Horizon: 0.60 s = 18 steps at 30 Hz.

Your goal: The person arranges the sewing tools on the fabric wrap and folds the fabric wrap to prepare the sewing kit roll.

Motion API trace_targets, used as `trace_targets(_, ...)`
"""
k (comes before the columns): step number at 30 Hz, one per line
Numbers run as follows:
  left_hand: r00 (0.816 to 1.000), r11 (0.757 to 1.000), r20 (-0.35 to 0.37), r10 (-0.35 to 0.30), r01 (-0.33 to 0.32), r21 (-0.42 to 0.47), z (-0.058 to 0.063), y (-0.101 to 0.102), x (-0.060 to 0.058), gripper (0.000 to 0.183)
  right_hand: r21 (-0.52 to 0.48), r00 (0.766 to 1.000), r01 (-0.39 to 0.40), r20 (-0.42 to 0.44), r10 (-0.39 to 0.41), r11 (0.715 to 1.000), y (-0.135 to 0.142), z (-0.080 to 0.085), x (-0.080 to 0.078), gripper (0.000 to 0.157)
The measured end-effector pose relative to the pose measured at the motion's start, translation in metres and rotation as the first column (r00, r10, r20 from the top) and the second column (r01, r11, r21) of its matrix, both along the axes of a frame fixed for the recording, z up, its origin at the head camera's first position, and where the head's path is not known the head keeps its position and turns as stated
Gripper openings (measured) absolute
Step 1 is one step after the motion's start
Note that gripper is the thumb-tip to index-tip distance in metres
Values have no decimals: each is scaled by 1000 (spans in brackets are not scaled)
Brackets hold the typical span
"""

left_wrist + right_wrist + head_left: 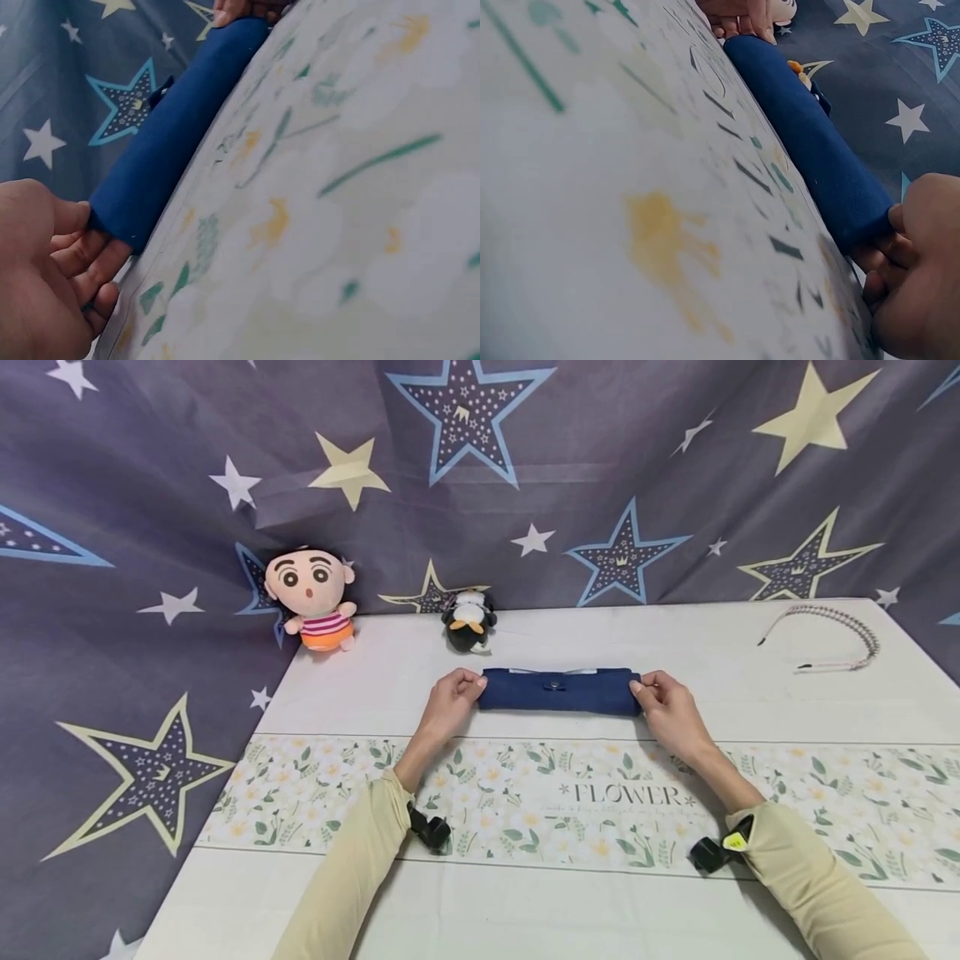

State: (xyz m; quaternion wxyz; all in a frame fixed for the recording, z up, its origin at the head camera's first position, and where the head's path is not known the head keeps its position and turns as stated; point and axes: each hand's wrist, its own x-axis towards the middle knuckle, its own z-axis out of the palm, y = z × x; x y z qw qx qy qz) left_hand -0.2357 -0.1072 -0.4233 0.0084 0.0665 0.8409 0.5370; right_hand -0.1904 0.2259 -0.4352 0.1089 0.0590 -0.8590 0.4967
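A navy blue cloth bundle (558,692), folded into a long flat roll, lies crosswise in the head view. A small tab with a round snap (554,686) sits midway along it, and pale material shows at its far edge. My left hand (454,695) pinches the left end between thumb and fingers. The right hand (669,708) grips the opposite end the same way. In the left wrist view the thumb lies on top of the cloth roll (169,139) with fingers beneath. The right wrist view shows a like hold on the roll (810,142).
Behind the roll sit a penguin plush (468,622) and, farther left, a doll (311,597) in a striped top. A beaded headband (840,635) lies at the back right. A floral printed strip (337,793) crosses the white table, and a star-patterned curtain (540,485) hangs behind.
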Motion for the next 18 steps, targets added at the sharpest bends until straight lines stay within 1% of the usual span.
trace_targets(4,998,998,60,6,-9,59,3,-3,2,20,-39,1000,-11,28,12,999,-1,-1,-1,24)
trace_targets(6,997,997,73,6,-12,75,3,-4,2,20,-44,999,-14,32,16,999,-1,-1,-2,25)
trace_targets(8,997,997,76,-5,-1,82,3,-4,1,20,-40,999,-15,31,16,999,-2,0,-3,25)
trace_targets(14,998,999,63,-32,29,43,4,-6,-2,22,-6,999,-8,40,8,1000,-2,2,-5,25)
trace_targets(18,998,999,63,-20,17,38,5,-4,-1,21,-8,999,0,51,1,1000,-1,3,-4,26)
